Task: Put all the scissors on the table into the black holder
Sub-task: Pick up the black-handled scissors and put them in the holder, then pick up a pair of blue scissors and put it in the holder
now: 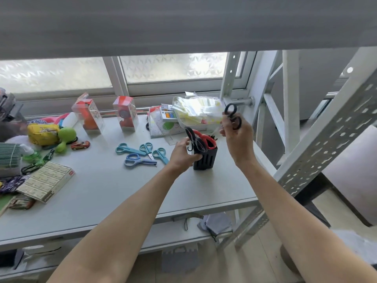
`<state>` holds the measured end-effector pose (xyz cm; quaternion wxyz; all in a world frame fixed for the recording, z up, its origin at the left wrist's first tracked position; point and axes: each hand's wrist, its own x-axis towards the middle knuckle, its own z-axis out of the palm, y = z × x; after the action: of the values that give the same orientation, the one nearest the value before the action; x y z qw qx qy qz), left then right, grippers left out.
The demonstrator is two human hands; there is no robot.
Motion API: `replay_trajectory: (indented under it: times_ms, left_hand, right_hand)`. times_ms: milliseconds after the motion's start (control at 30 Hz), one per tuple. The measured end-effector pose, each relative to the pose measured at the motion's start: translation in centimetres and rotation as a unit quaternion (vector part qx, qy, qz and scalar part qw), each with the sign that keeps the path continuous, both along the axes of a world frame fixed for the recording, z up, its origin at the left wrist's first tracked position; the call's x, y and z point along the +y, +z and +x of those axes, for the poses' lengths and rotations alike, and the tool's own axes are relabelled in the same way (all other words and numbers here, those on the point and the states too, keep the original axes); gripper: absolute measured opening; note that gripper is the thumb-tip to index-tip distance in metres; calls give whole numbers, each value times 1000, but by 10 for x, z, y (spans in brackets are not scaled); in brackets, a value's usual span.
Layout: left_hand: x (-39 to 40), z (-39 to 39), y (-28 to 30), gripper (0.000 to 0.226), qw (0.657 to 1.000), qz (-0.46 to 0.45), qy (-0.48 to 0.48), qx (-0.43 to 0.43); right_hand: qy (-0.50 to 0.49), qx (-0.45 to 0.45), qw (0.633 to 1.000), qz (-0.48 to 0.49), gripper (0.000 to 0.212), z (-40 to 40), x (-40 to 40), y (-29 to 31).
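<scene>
Right hand is up above the black holder, fingers closed around a pair of black-handled scissors, handle loops on top; the blades are hidden or blurred against the clutter behind, so I can't tell their angle. Left hand is wrapped partly around the near side of the holder, bracing it on the desk. Red-handled scissors and another black pair already stand inside. So this looks like the drop-in step: the next move calls for lowering blades-first into a free slot, past those handles. Left of the left hand, well apart, four blue scissors lie on the desk, not yet collected.
</scene>
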<state>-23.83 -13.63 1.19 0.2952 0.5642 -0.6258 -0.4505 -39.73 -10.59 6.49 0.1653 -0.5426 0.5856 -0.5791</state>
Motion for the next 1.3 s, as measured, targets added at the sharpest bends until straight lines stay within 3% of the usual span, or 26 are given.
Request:
replay_trajectory:
  times_ms: [100, 233, 667, 900, 1067, 1233, 1300]
  left_hand:
    - [1, 1, 0, 62, 1000, 0, 0, 1]
    - [3, 2, 0, 57, 1000, -9, 0, 0]
    - [0, -1, 0, 55, 1000, -26, 9, -1]
    - [3, 3, -4, 57, 1000, -26, 10, 9]
    - [3, 22, -13, 57, 999, -28, 11, 10]
    - [0, 78, -27, 26, 985, -66, 159, 13]
    - [-3, 107, -35, 26, 968, -69, 237, -42]
  right_hand:
    - [27, 87, 995, 44, 29, 7, -11, -3]
    - [58, 138, 983, 108, 39, 10, -18, -11]
    - [70, 188, 957, 209, 65, 21, -20, -16]
    - [22, 195, 967, 160, 60, 15, -15, -21]
    - [-81, 120, 989, 16, 36, 27, 4, -20]
    - [-9, 100, 989, -108, 23, 68, 32, -18]
    - [38, 119, 986, -112, 24, 91, 37, -24]
